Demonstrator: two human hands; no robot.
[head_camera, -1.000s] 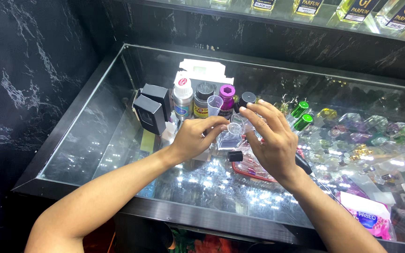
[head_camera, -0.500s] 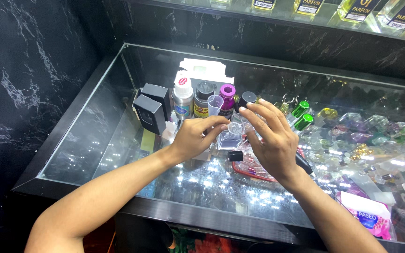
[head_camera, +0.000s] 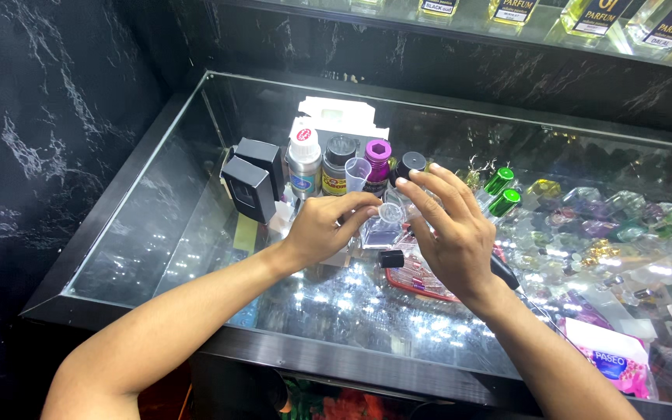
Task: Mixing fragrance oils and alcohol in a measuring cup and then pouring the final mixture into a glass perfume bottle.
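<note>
So both hands are over the glass-topped display counter (head_camera: 196, 233), pretty much dead centre of the view. The left hand (head_camera: 322, 230) has its thumb and fingertips pinched narrow on a small clear plastic funnel (head_camera: 391, 211), and the right hand (head_camera: 453, 229) comes in from 3 o'clock with fingers spread fairly loose, its fingertips (head_camera: 403, 183) just at the funnel's rim. Can't really tell if the right hand is actually gripping it or only touching. The funnel sits at the top of a small clear glass bottle (head_camera: 383, 232) standing on the counter right between the two hands.

Just at 6 o'clock of the bottle there's a little black cap (head_camera: 391, 259) lying on the glass, and next to that, under the right palm, a red-edged flat packet (head_camera: 421, 278).

At 12 o'clock from the hands there's a row of containers: a silver can with a white cap (head_camera: 304, 163), a dark-lidded jar (head_camera: 340, 162), a clear plastic measuring cup (head_camera: 358, 173), a bottle with a purple cap (head_camera: 377, 162) and a black round cap (head_camera: 411, 165). At 10 o'clock are two black boxes (head_camera: 252, 180). Two green-capped bottles (head_camera: 501, 191) sit at 2 o'clock, and a pink-and-white tissue pack (head_camera: 612, 362) is way out at 4 o'clock, well apart from everything.
</note>
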